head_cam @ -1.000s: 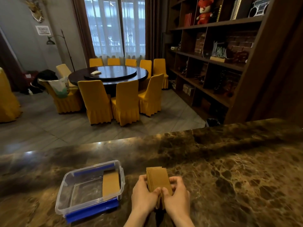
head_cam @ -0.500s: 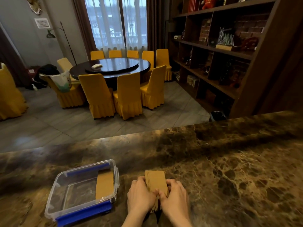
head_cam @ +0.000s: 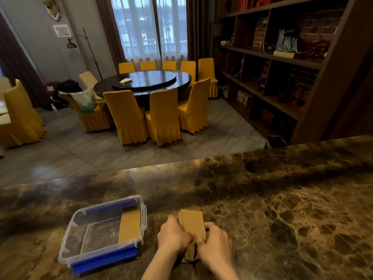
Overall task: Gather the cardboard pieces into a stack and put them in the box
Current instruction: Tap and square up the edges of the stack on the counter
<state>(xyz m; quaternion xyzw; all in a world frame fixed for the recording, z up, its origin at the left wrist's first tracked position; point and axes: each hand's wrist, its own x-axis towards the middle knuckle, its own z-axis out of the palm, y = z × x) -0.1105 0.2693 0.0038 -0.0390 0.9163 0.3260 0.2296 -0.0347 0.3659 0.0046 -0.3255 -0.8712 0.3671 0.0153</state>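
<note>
**Cardboard stack held on counter, one piece in box**

We found both hands at the lower centre of the frame, pressed against a stack of cardboard pieces [head_cam: 191,223] that lay on the marble counter [head_cam: 282,199]. The left hand [head_cam: 173,235] gripped the stack's left edge with fingers curled around it; the right hand [head_cam: 217,241] gripped the right edge in the same way — thumbs meeting over the top sheet. The edges of the pieces appeared slightly uneven at the near end.

Just beside the hands, toward the lower left of the frame, stood a clear plastic box [head_cam: 80,219] with blue clips, open at the top. One cardboard piece [head_cam: 130,226] already lay inside it, against the right wall. We noted the stack and box were near but apart — not touching.
</note>
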